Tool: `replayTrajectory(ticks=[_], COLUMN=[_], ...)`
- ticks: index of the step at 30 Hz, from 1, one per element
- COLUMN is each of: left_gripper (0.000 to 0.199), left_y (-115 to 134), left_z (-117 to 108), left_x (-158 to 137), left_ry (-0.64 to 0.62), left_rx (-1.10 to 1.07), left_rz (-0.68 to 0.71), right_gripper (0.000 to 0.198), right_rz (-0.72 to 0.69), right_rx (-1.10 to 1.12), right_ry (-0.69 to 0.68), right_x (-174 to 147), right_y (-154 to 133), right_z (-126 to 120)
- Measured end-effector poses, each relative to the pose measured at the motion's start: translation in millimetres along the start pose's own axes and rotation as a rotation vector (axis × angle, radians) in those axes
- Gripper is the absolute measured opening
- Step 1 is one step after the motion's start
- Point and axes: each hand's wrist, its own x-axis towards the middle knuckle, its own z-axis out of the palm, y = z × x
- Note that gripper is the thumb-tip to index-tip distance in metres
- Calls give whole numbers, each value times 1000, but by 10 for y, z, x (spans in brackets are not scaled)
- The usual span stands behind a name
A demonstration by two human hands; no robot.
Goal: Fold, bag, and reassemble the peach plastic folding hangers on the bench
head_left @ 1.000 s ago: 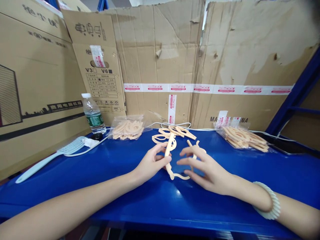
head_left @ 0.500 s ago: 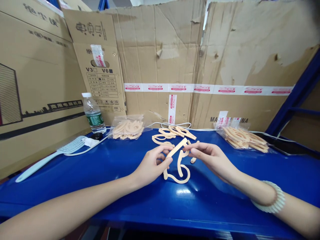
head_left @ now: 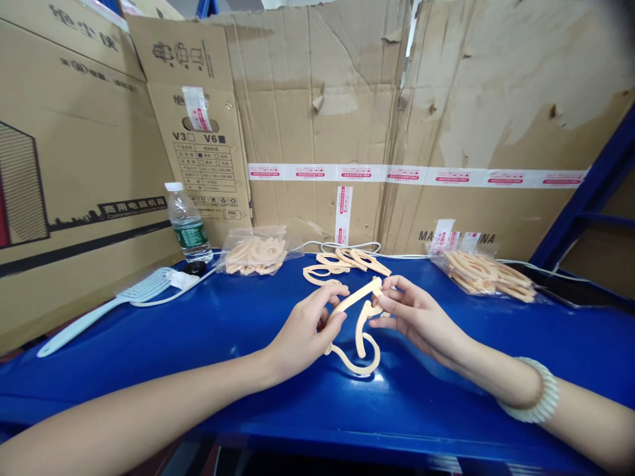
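Observation:
Between my hands is a beige folding clothes hanger [head_left: 358, 297], partly unfolded, with a straight arm slanting up to the right and a curved part hanging below. My left hand [head_left: 310, 324] pinches the lower left end of the straight arm between thumb and fingers. At the upper right end, by the joint, the fingers of my right hand [head_left: 414, 307] close on the hanger. Behind my hands, several more beige folding hangers [head_left: 330, 263] lie loosely overlapped on the blue table [head_left: 278, 410]. My fingers hide parts of the held hanger.
Clear bags of beige pieces lie at back left [head_left: 255, 254] and back right [head_left: 489, 274]. A water bottle [head_left: 189, 228] and a light blue brush [head_left: 119, 297] stand or lie at left. A dark flat device [head_left: 570, 291] is at right. Cardboard [head_left: 317, 132] walls the back.
The hanger's upper end has moved slightly right and its curved part lower. My right hand's fingers have shifted around the joint. The piece behind that hand is now mostly covered.

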Motion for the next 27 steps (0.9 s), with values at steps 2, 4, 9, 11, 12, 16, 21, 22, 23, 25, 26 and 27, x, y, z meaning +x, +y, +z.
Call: replayTrajectory(ticks=[2, 4, 9, 11, 12, 16, 21, 22, 23, 25, 26, 27], left_gripper=[27, 22, 17, 20, 21, 23, 27, 28, 28, 28, 26, 25], left_y=[10, 21, 28, 12, -1, -64, -91, -89, -86, -82, -81, -82], left_z=[1, 1, -17, -33, -42, -69, -89, -88, -85, -71, -61, -51], left_x=[-2, -10, -38, -33, -25, 20, 34, 30, 25, 14, 7, 1], left_ry=[26, 69, 147, 160, 163, 159, 102, 81, 55, -9, -47, -83], left_rx=[-2, 20, 154, 194, 217, 335, 606, 686, 766, 893, 932, 955], left_rz=[9, 35, 124, 143, 153, 182, 321, 371, 417, 497, 529, 557], right_gripper=[38, 35, 24, 21, 23, 36, 47, 50, 53, 57, 58, 59], right_rz=[46, 105, 141, 112, 105, 95, 152, 145, 133, 135, 151, 173], right_rx=[82, 171, 220, 182, 149, -108, -398, -429, -454, -485, -489, -493], right_ry=[5, -1, -104, -92, -77, -71, -221, -239, -251, -281, -296, -306], right_x=[-1, -7, -2, 11, 14, -8, -61, -68, -73, -85, -92, -100], right_y=[12, 31, 24, -7, -23, -46, 1, 14, 28, 57, 70, 81], right_z=[17, 39, 40, 10, -4, -16, 31, 38, 44, 59, 68, 76])
